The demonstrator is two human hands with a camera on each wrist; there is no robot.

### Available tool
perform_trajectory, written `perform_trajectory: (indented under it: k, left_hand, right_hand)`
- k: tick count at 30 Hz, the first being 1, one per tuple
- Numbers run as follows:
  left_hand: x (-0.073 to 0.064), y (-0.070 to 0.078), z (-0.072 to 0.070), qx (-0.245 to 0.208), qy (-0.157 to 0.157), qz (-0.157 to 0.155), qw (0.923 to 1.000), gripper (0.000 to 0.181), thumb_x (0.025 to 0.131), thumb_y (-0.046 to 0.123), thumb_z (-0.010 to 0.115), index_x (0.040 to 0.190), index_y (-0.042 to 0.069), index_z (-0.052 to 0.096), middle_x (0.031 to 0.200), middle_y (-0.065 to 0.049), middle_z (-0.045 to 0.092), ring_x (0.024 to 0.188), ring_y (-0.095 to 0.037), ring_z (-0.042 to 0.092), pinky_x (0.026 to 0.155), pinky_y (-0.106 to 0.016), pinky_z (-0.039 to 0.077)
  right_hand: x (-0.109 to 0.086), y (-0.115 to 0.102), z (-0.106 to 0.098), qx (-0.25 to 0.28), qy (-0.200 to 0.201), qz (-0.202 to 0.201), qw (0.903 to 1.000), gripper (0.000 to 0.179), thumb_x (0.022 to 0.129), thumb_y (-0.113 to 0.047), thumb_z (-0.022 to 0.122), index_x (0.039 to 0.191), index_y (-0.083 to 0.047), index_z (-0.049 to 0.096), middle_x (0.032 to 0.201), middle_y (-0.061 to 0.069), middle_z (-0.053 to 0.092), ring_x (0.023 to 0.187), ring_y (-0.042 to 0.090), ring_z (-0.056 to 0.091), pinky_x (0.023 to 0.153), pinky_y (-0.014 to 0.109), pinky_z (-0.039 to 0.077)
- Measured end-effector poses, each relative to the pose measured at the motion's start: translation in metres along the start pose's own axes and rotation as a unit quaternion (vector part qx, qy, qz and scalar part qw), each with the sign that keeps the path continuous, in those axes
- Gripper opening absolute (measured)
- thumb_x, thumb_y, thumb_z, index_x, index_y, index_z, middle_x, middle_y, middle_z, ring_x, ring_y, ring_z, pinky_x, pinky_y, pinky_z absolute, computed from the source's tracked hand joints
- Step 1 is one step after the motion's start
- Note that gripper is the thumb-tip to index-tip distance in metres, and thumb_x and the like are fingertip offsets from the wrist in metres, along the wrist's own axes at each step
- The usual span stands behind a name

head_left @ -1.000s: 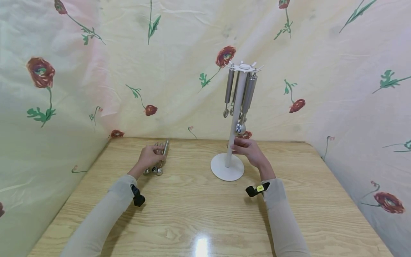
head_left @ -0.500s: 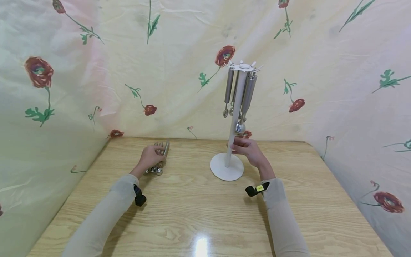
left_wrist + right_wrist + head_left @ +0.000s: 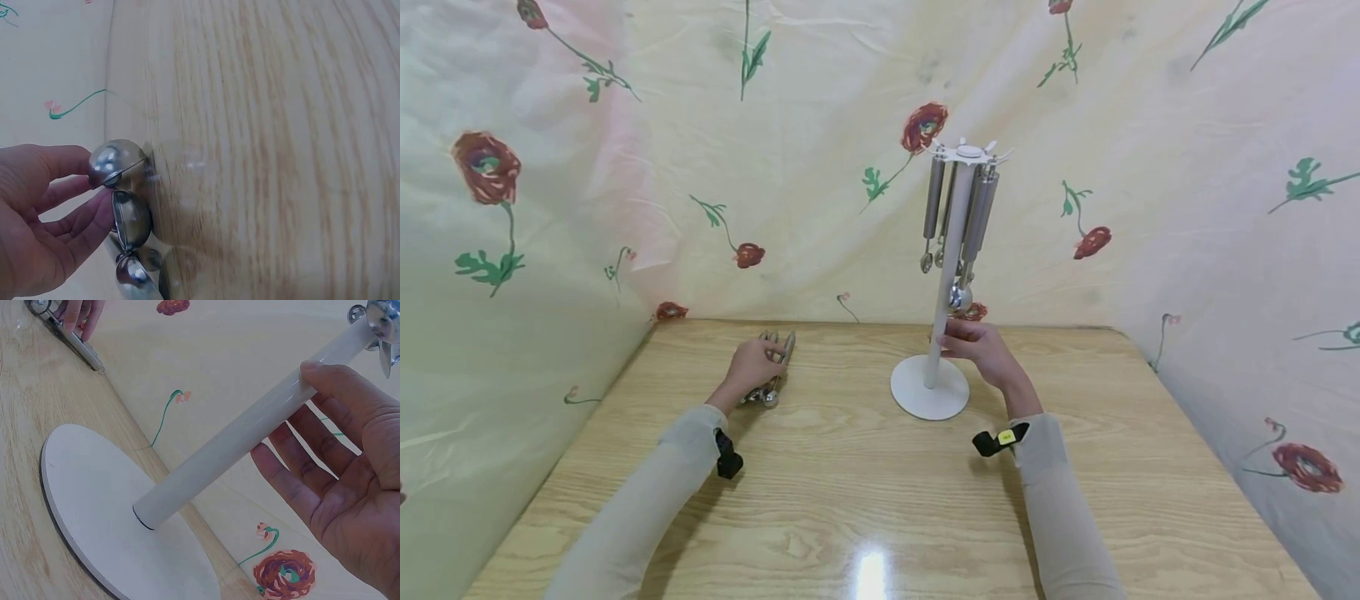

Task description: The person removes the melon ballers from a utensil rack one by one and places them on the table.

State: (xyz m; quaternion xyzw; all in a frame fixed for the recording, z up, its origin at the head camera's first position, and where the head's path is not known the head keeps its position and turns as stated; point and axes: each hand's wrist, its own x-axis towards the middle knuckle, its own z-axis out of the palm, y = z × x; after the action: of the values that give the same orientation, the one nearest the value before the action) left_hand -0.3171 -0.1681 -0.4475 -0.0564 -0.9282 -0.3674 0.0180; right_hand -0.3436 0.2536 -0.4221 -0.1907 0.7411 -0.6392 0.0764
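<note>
On the left of the table, my left hand (image 3: 751, 367) holds a steel scoop by its handle (image 3: 789, 346) between thumb and fingers. Other steel scoops lie close beside it, partly under the hand. In the left wrist view, their round bowls, such as the upper bowl (image 3: 117, 161), cluster at the fingertips. My right hand (image 3: 981, 352) grips the lower pole of a white utensil stand (image 3: 954, 242), thumb on one side and fingers behind. Several steel utensils (image 3: 979, 218) with cylindrical handles hang from hooks at its top.
The stand's round white base (image 3: 87, 500) sits on the wooden table (image 3: 850, 467). Behind and at both sides hangs a pale flowered cloth (image 3: 820, 167), meeting the table's back edge just beyond the scoops.
The held scoop's handle has shifted slightly toward me and the scoop bowls have drawn a little closer together under my left hand. My right hand and the stand stay as they were.
</note>
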Motion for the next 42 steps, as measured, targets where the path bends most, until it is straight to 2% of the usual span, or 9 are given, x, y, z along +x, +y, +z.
perform_trajectory:
  k: [4,11,18,32,38,40,42]
  left_hand:
    - [0.000,0.002,-0.002,0.006,-0.003,-0.006,1.0000,0.031,0.088,0.008,0.075,0.116,-0.004,0.073,0.072,-0.009,0.067,0.055,-0.010,0.051,0.053,-0.024,0.045]
    - [0.002,-0.003,-0.002,0.017,-0.001,-0.011,0.9998,0.030,0.087,0.008,0.077,0.114,-0.005,0.074,0.088,-0.014,0.071,0.064,-0.012,0.059,0.057,-0.023,0.048]
    - [0.003,-0.005,-0.002,0.022,0.008,-0.001,0.9997,0.028,0.085,0.005,0.076,0.111,-0.006,0.074,0.088,-0.015,0.071,0.066,-0.014,0.060,0.056,-0.023,0.048]
    - [0.001,0.002,-0.003,0.014,0.013,-0.017,0.9997,0.025,0.088,0.006,0.073,0.111,-0.005,0.073,0.092,-0.015,0.071,0.062,-0.010,0.057,0.056,-0.021,0.047]
    - [0.003,0.007,-0.002,-0.005,0.019,0.010,0.9998,0.029,0.091,0.009,0.072,0.116,-0.005,0.073,0.094,-0.018,0.073,0.062,-0.012,0.052,0.059,-0.025,0.046]
    - [0.003,0.012,-0.002,-0.016,0.021,0.022,0.9994,0.030,0.092,0.010,0.070,0.119,-0.005,0.071,0.099,-0.019,0.074,0.071,-0.017,0.061,0.066,-0.031,0.054]
    - [0.004,0.020,-0.002,-0.024,0.019,0.028,0.9991,0.031,0.094,0.011,0.068,0.120,-0.005,0.071,0.100,-0.019,0.074,0.078,-0.022,0.065,0.072,-0.035,0.056]
  right_hand:
    - [0.001,0.000,0.000,-0.002,0.000,-0.001,1.0000,0.045,0.099,-0.008,0.066,0.138,0.011,0.055,0.113,-0.008,0.071,0.105,0.008,0.070,0.093,0.033,0.060]
    - [0.002,0.000,0.000,-0.001,0.000,-0.003,1.0000,0.046,0.099,-0.008,0.066,0.139,0.011,0.055,0.113,-0.008,0.071,0.105,0.009,0.070,0.094,0.036,0.060]
    - [0.003,0.001,0.000,0.003,-0.001,-0.004,1.0000,0.046,0.099,-0.008,0.066,0.139,0.012,0.054,0.110,-0.010,0.072,0.104,0.009,0.071,0.094,0.037,0.060]
    - [0.003,0.001,0.001,-0.002,0.001,0.000,1.0000,0.045,0.099,-0.009,0.066,0.138,0.011,0.055,0.109,-0.010,0.073,0.104,0.009,0.070,0.092,0.033,0.061]
    - [0.002,0.002,0.000,-0.005,0.002,0.000,1.0000,0.045,0.099,-0.008,0.066,0.137,0.011,0.055,0.111,-0.008,0.072,0.103,0.008,0.071,0.090,0.030,0.061]
    - [0.001,0.002,0.000,-0.006,0.002,-0.002,1.0000,0.044,0.099,-0.008,0.066,0.137,0.012,0.055,0.111,-0.008,0.072,0.103,0.008,0.071,0.090,0.030,0.061]
    - [0.001,0.002,0.000,-0.006,0.002,-0.004,1.0000,0.045,0.099,-0.008,0.066,0.137,0.012,0.055,0.110,-0.008,0.073,0.103,0.008,0.071,0.090,0.030,0.061]
